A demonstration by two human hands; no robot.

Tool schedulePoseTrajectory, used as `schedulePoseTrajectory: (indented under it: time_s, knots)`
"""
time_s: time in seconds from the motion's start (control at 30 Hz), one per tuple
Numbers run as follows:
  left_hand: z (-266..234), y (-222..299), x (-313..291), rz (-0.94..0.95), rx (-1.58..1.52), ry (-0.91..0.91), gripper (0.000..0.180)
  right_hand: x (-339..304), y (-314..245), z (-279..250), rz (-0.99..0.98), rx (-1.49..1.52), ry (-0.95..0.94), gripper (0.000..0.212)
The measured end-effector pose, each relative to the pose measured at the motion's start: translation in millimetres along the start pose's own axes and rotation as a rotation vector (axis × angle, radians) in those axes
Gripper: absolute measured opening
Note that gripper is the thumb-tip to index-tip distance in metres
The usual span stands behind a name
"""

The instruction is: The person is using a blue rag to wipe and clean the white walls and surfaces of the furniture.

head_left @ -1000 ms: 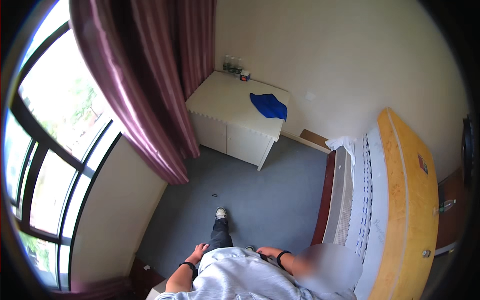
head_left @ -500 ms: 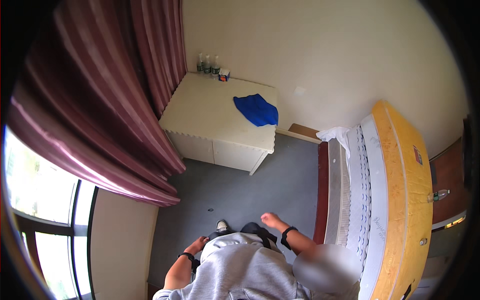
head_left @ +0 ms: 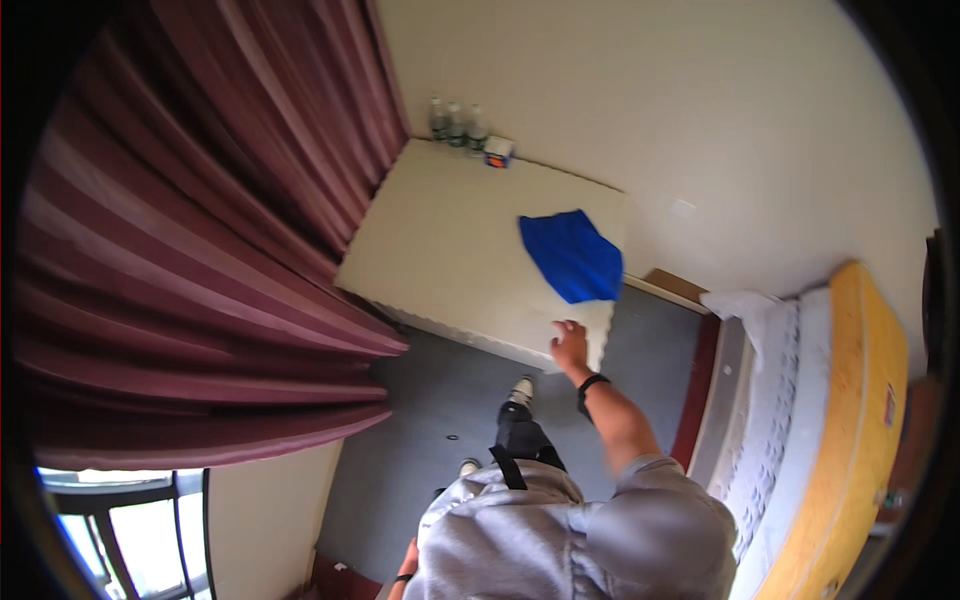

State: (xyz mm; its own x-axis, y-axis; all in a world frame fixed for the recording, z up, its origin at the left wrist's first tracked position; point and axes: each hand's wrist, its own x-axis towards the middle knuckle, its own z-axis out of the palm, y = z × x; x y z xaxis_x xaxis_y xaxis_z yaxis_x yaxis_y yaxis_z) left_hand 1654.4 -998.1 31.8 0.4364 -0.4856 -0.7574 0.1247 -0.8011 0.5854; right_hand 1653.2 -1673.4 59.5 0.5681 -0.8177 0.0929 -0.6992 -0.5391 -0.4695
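A blue cloth (head_left: 572, 255) lies flat and slightly creased near the right end of a cream-topped low cabinet (head_left: 430, 240). My right hand (head_left: 569, 345) is stretched out over the cabinet's front edge, just short of the cloth and apart from it. Its fingers are loosely bent and spread, with nothing between them. Down at my left side, my left hand (head_left: 411, 553) shows only in part beside the grey sweatshirt; its fingers are hidden.
Several things stand at the cabinet's back: clear bottles (head_left: 456, 125) and a small white, blue and orange box (head_left: 498, 152). Maroon curtains (head_left: 220, 250) hang at left. Mattresses (head_left: 850, 400) lean on edge at right. A small dark ring (head_left: 452, 437) lies on the grey floor.
I have stepped closer to the cabinet, one foot forward. My right hand has reached forward toward the blue cloth. My left hand has dropped back beside my body.
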Motion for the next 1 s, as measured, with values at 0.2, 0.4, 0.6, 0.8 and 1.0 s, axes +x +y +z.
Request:
schedulePoseTrajectory:
  time_s: [0.2,0.4,0.6,0.8,1.0]
  knots:
    - [36.5,84.7,11.5,-0.059,0.103,0.082,0.043,108.6,-3.5,-6.8,0.226,-0.144,-0.469,0.056]
    - [-14.1,152.0,60.1,-0.008,0.252,0.044,0.038,104.5,-0.5,-3.3,0.243,-0.144,-0.633,0.08]
    - [-85.2,220.8,140.8,0.158,0.521,-0.146,0.034,26.5,56.2,30.0,-0.003,0.159,-0.291,0.066]
    - [-140.1,350.7,278.3,0.318,0.949,-0.304,0.022,-50.2,34.1,-51.9,-0.016,0.467,-0.108,0.051]
    - [-21.8,609.7,285.3,0.967,1.077,-0.507,0.104,-115.6,13.0,-184.1,0.337,0.8,-0.065,0.023]
